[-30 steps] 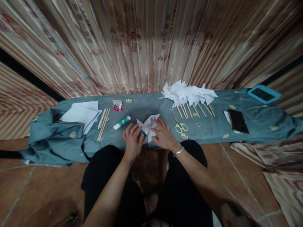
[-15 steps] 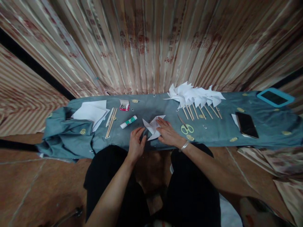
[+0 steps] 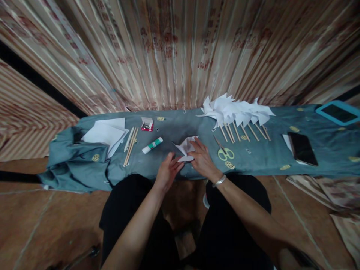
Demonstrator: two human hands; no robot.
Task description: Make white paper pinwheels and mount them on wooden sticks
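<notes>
A white paper pinwheel with folded blades lies at the table's front middle, its near flap raised. My left hand pinches that near flap from the left, thumb and fingers drawn together. From the right, my right hand grips the pinwheel with bent fingers over its right side and centre. A glue stick lies left of the paper, and green-handled scissors lie right of my right hand. The fingertips under the paper are hidden.
Finished pinwheels on sticks overlap at the back right. On the left are paper sheets, wooden sticks and a small red box of metal pieces. A phone and a blue-framed tablet lie far right.
My left hand has moved right and taken the pinwheel's near flap, which is now lifted. My right hand stays on the paper. The view has shifted slightly.
</notes>
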